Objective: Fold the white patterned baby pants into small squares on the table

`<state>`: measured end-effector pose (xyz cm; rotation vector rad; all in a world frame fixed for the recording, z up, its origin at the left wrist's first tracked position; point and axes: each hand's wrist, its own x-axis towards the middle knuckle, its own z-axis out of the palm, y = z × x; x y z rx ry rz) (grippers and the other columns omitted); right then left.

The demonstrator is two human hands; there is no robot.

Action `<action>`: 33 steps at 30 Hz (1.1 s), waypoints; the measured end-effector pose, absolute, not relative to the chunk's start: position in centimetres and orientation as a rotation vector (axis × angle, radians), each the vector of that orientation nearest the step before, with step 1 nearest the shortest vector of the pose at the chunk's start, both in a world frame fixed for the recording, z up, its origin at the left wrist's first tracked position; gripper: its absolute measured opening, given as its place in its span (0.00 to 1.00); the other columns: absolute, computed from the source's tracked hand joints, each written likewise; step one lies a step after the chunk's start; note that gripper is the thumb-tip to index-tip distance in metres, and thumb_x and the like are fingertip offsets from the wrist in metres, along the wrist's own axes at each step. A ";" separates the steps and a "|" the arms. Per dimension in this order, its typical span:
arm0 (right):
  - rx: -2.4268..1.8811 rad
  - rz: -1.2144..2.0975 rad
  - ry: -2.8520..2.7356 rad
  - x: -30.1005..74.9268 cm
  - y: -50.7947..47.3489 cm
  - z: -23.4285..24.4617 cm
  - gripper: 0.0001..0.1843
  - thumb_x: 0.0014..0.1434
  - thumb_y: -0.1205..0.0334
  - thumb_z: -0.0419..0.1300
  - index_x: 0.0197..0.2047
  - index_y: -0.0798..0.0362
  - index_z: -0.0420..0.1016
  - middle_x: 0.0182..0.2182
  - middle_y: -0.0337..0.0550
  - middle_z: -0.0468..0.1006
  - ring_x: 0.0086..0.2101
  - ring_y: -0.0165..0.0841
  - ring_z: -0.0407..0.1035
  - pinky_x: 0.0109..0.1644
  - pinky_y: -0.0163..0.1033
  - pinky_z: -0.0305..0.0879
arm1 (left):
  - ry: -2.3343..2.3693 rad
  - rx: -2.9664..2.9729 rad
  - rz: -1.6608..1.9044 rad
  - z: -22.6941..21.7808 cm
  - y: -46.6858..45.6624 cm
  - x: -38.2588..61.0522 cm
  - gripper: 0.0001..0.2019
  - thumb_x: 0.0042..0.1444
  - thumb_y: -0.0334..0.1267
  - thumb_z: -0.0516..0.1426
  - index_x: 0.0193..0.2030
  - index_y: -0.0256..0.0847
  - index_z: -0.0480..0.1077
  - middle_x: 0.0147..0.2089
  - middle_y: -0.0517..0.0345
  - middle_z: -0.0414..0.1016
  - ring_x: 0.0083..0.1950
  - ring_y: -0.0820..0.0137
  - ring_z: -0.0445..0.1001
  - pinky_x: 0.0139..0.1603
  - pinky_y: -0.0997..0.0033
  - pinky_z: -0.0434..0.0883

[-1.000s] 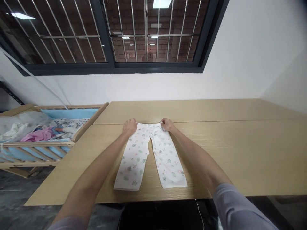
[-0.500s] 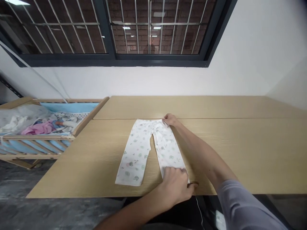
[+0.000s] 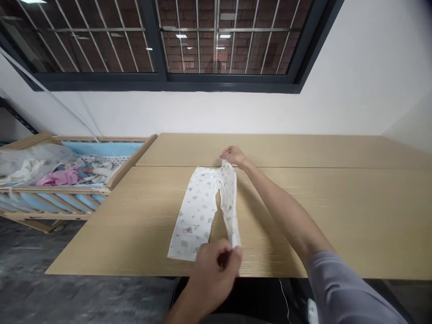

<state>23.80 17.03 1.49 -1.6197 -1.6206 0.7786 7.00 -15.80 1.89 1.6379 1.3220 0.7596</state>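
The white printed baby pants (image 3: 199, 211) lie at the center of the frame on the tabletop (image 3: 303, 216), just below the seam (image 3: 303, 167) that joins its two panels. The flat leg (image 3: 191, 225) rests on the surface and points toward the near edge. The raised leg (image 3: 230, 202) is lifted clear and narrowed to a strip.

The hands are well apart, one at each end of that leg. The right hand (image 3: 234, 155) pinches the corner of the waistband (image 3: 209, 170) at the upper end of the pants. The left hand (image 3: 212, 272), at the lower center of the frame, grips at or near the cuff (image 3: 235, 240); its fingers partly hide the exact hold.

Caution: the thin fabric is held at two points only. A loose pinch may release the cuff and drop the leg out of line. Uneven pull between the hands may drag the flat leg askew or twist the raised leg. The left hand works close to the near edge, so slack cloth could slip over it.

A wooden crib (image 3: 131, 157) holding a pink garment (image 3: 59, 178) stands at the left of the frame.
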 end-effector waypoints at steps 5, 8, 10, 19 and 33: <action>-1.577 0.727 -1.634 17.7 17.4 1.4 0.14 0.54 0.64 0.63 0.45 0.55 0.72 0.36 0.42 0.77 0.32 0.29 0.70 0.34 0.32 0.64 | 1.559 1.467 0.800 0.7 -17.3 1.4 0.26 0.61 0.59 0.50 0.20 0.43 0.65 0.20 0.60 0.68 0.25 0.69 0.67 0.27 0.72 0.61; -1.598 0.686 -1.670 14.2 17.3 0.1 0.14 0.53 0.66 0.61 0.45 0.54 0.72 0.39 0.43 0.77 0.36 0.31 0.70 0.40 0.34 0.65 | 1.759 1.488 0.781 -1.1 -17.5 -1.1 0.26 0.61 0.60 0.49 0.20 0.43 0.64 0.20 0.60 0.68 0.24 0.69 0.67 0.27 0.71 0.59; -1.630 0.658 -1.695 12.5 17.1 -0.9 0.15 0.53 0.68 0.61 0.45 0.53 0.72 0.41 0.45 0.77 0.39 0.34 0.71 0.43 0.36 0.65 | 1.900 1.556 0.737 -2.1 -17.4 -2.2 0.25 0.62 0.58 0.48 0.21 0.43 0.65 0.20 0.59 0.69 0.24 0.68 0.68 0.28 0.70 0.59; -1.598 0.557 -1.929 10.3 13.8 -1.2 0.13 0.64 0.62 0.57 0.51 0.54 0.71 0.49 0.55 0.76 0.49 0.44 0.70 0.55 0.48 0.65 | 2.439 1.870 0.362 -2.7 -18.1 -2.8 0.15 0.65 0.48 0.51 0.35 0.45 0.73 0.33 0.53 0.81 0.36 0.55 0.80 0.33 0.63 0.65; -0.643 0.733 -2.797 14.3 -1.1 -4.8 0.39 0.69 0.38 0.48 0.76 0.47 0.47 0.75 0.48 0.42 0.73 0.44 0.35 0.75 0.55 0.34 | 2.162 2.741 0.581 -7.9 -21.6 1.4 0.32 0.60 0.44 0.58 0.72 0.47 0.60 0.70 0.39 0.64 0.68 0.47 0.66 0.58 0.50 0.65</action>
